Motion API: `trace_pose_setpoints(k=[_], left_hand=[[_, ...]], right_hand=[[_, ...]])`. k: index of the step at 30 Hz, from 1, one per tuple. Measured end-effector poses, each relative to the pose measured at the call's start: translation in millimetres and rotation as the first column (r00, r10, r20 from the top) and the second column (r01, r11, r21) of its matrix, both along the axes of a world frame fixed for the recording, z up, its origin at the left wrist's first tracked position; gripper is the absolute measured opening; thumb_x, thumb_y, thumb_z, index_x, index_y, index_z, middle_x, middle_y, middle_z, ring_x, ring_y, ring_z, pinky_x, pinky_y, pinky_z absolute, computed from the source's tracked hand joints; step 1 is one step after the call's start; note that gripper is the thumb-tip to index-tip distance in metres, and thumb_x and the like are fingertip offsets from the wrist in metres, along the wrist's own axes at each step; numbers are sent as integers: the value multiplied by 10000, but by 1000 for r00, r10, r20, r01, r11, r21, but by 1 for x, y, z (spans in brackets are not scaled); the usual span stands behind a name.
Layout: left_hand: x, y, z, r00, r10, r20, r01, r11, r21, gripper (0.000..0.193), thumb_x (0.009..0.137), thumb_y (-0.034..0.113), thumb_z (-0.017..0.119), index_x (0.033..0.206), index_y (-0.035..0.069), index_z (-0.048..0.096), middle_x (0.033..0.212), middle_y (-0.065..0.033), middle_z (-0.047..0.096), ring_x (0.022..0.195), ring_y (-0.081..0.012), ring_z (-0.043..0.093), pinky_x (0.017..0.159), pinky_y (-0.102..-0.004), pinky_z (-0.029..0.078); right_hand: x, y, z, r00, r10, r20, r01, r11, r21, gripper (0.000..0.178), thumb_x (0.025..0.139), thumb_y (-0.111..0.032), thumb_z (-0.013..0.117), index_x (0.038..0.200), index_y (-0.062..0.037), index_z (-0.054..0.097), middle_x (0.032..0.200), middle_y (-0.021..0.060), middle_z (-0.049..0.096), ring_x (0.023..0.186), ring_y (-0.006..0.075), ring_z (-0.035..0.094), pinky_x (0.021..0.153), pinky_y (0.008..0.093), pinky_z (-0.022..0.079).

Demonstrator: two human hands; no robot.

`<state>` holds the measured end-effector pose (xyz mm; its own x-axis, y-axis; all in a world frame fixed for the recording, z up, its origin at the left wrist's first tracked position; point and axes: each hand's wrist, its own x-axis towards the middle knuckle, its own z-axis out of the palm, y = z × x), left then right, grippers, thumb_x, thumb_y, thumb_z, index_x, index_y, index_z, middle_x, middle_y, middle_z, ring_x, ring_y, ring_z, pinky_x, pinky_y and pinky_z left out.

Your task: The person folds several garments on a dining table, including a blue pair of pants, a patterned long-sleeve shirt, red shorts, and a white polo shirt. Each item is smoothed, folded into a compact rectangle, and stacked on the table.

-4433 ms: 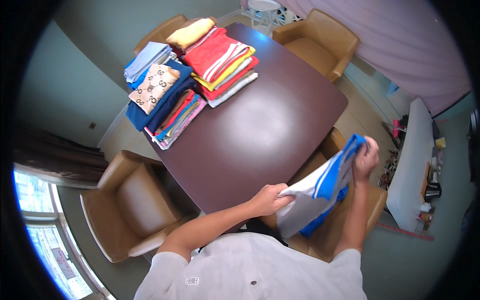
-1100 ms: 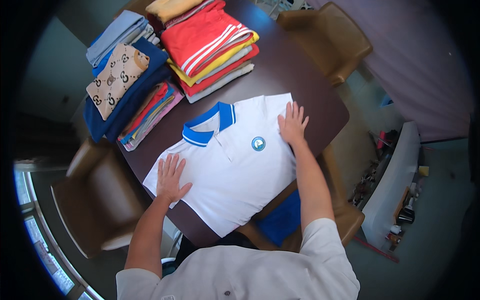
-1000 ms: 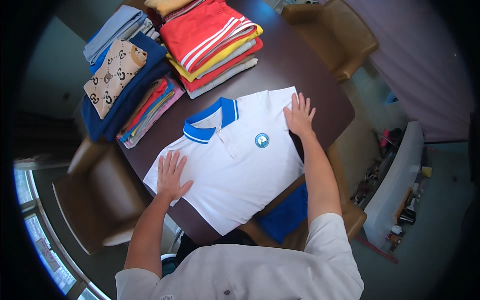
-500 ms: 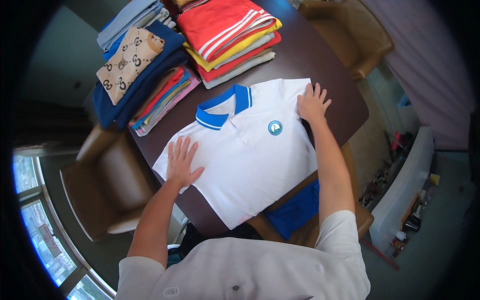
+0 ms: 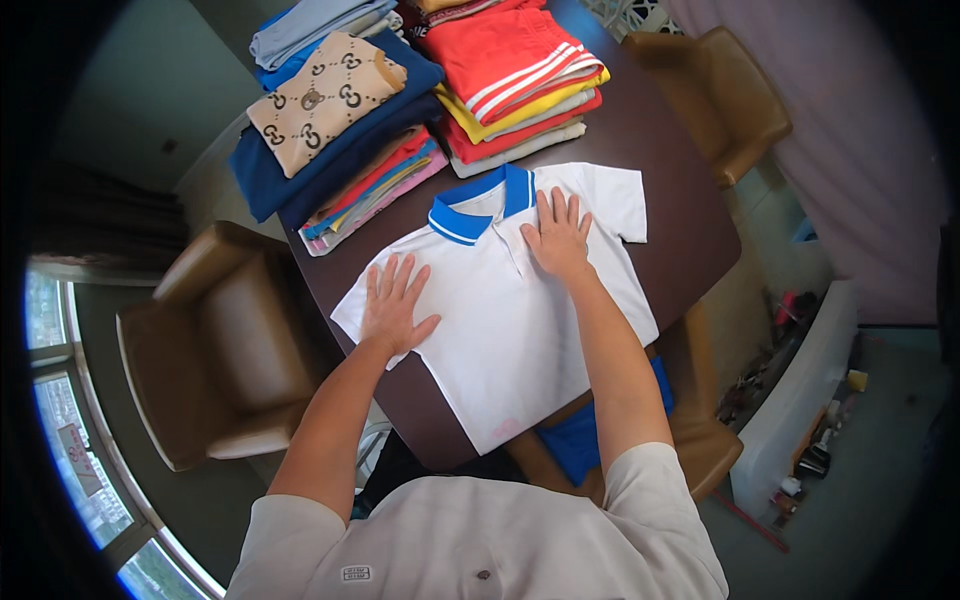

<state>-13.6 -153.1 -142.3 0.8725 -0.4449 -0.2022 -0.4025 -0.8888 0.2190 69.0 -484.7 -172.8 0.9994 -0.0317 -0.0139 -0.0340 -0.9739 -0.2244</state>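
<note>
A white polo shirt (image 5: 500, 330) with a blue collar lies front up and spread out on the dark table (image 5: 690, 250). Its collar points away from me, and its lower hem reaches the near table edge. My left hand (image 5: 393, 305) rests flat near the left sleeve, fingers spread. On the upper chest, just right of the button placket, my right hand (image 5: 560, 232) lies flat with its fingers a little apart. The round chest badge is hidden beneath that hand and forearm. Neither hand grips the cloth.
Two stacks of folded clothes stand at the back: one topped by a beige patterned garment (image 5: 325, 100), the other by red striped clothes (image 5: 510, 60). Brown chairs stand at the left (image 5: 225, 350) and far right (image 5: 715, 100). Blue cloth (image 5: 580, 440) lies on a near chair.
My right hand has moved left from the right sleeve onto the upper chest, covering the badge. The left hand stays by the left sleeve. The view has shifted slightly.
</note>
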Motion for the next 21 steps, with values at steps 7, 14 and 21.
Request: trace_pose_setpoints(k=[7,14,21], left_hand=[[5,2,14,999,4,-50,1,995,95,868,960,640,499,1664,208,232,1744,-109,107,1607,-354,21,1261,-603,-31],[4,4,9,1000,-29,-8,29,999,14,873,959,639,504,1657,178,255,1738,-126,131,1603,-371,44,1255,-622,-18],[2,11,-5,998,-35,60,38,998,-52,840,971,621,499,1651,181,276,1732,-143,146,1601,-377,52,1247,-641,-10]], right_hand=[[-96,68,27,987,-6,160,-11,995,104,714,963,-373,609,1564,-50,398,1634,240,314,1508,494,257,1179,715,163],[-173,107,25,995,-97,-22,99,992,79,740,962,-360,624,1589,-74,354,1659,238,254,1520,498,215,1175,719,154],[-227,136,29,983,-154,-102,157,988,13,756,976,-405,599,1604,-83,328,1673,227,233,1535,496,176,1189,713,122]])
